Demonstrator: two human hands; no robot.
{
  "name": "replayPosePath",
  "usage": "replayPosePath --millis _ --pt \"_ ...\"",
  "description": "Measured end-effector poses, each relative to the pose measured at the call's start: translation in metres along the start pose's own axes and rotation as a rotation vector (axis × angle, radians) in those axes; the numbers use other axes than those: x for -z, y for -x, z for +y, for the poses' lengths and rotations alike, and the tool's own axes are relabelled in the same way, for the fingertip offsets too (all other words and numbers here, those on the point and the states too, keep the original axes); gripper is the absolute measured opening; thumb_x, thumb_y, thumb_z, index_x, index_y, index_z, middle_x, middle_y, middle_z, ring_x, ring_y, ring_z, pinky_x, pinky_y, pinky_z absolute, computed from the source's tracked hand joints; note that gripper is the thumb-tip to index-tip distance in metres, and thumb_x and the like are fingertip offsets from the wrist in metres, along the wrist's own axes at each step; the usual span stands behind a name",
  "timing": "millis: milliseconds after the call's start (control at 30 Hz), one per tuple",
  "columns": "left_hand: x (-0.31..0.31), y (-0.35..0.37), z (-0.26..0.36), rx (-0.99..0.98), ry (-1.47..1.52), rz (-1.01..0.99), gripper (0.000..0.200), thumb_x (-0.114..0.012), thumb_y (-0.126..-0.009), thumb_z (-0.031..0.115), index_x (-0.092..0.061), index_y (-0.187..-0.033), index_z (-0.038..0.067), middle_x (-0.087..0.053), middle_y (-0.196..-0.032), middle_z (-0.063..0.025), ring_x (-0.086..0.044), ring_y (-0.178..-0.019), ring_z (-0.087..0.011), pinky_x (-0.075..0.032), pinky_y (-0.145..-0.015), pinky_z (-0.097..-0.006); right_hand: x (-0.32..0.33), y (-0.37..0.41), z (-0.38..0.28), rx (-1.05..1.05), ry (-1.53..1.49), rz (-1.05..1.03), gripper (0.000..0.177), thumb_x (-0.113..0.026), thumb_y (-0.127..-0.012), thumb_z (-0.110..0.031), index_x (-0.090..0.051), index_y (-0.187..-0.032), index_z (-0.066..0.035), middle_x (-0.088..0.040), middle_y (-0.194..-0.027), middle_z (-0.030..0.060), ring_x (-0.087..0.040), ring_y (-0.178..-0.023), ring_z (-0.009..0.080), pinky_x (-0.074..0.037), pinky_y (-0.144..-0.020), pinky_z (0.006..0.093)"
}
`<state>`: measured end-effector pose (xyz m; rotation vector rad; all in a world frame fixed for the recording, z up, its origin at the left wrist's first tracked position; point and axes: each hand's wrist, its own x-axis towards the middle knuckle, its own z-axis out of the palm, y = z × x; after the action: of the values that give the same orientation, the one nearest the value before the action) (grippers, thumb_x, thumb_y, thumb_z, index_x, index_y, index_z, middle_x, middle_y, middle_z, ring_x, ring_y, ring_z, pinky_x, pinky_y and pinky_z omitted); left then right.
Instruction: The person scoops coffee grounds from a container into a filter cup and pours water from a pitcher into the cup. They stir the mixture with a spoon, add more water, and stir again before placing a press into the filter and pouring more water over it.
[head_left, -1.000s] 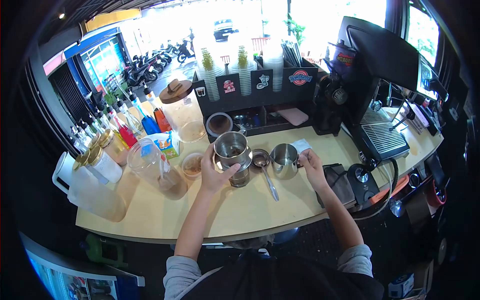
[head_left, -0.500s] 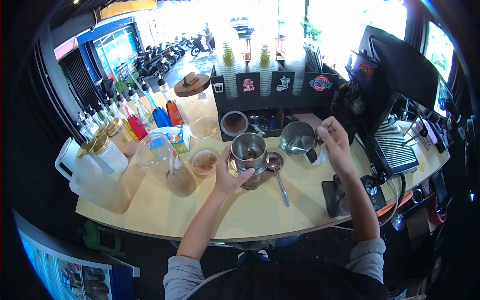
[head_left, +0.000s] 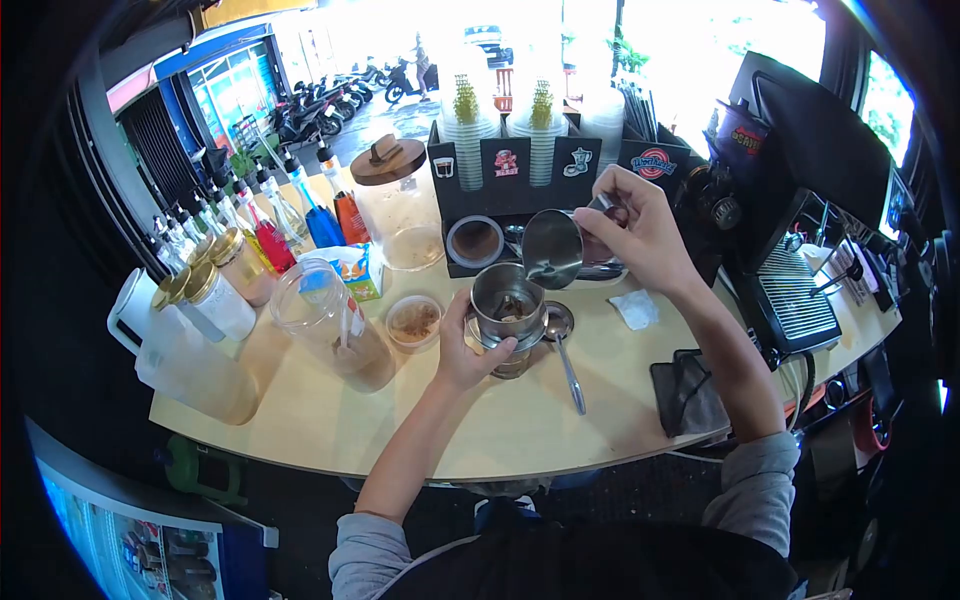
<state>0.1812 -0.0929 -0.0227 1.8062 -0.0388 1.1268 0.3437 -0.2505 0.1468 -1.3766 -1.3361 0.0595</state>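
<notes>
Now | your left hand [head_left: 468,350] wraps the metal drip filter [head_left: 506,287] atop a glass [head_left: 512,367] on the bench [head_left: 480,432] | your right hand [head_left: 645,235] holds the steel pitcher [head_left: 553,247] tilted above it | likely stiff, slippery if wet: grip by the handle [head_left: 602,204]

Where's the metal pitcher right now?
In the head view, the metal pitcher is tilted in the right hand, up and right of the left hand's cup.
</notes>
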Motion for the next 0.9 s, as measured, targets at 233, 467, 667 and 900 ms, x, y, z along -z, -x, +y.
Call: replayPosePath --millis 233,467,667,900 --pt "-0.001 -0.001 0.003 -0.003 0.02 -0.005 0.067 -0.078 -0.066 0.027 -0.048 -0.119 -0.002 -0.056 -0.106 -0.0115 -0.059 -0.1 -0.0203 -0.046 -0.089 -0.0341 -0.008 -0.011 -0.006 0.043 0.172 -0.038 0.028 -0.07 -0.077 -0.015 -0.046 -0.075 -0.001 -0.037 -0.062 0.0005 -0.032 -0.058 0.0066 -0.029 -0.051 0.0263" --pt "-0.002 -0.002 0.003 -0.001 0.038 -0.01 0.066 -0.077 -0.067 0.027 -0.048 -0.118 -0.002 -0.056 -0.106 -0.012 -0.059 -0.1 -0.0203 -0.046 -0.09 -0.0342 -0.012 -0.016 -0.013 0.059 0.2 -0.06 0.027 -0.07 -0.077 -0.016 -0.046 -0.076 -0.001 -0.034 -0.058 0.0003 -0.032 -0.055 0.0083 -0.029 -0.049 0.0284" --pt "-0.002 -0.002 0.005 -0.004 0.032 -0.011 0.065 -0.077 -0.067 0.026 -0.048 -0.118 -0.002 -0.056 -0.106 -0.0117 -0.058 -0.101 -0.0204 -0.046 -0.09 -0.0337 -0.015 -0.02 -0.016 0.052 0.251 -0.084 0.028 -0.07 -0.076 -0.016 -0.046 -0.076 -0.001 -0.034 -0.057 0.0017 -0.031 -0.054 0.0096 -0.029 -0.049 0.0298" --pt "-0.002 -0.001 0.0 -0.005 0.052 -0.004 0.066 -0.078 -0.067 0.028 -0.048 -0.118 -0.001 -0.057 -0.106 -0.0115 -0.058 -0.101 -0.0206 -0.046 -0.09 -0.0337 -0.019 -0.021 -0.019 0.089 0.262 -0.094 0.028 -0.07 -0.075 -0.016 -0.046 -0.076 0.0 -0.036 -0.059 0.0033 -0.032 -0.053 0.0116 -0.029 -0.049 0.0308"
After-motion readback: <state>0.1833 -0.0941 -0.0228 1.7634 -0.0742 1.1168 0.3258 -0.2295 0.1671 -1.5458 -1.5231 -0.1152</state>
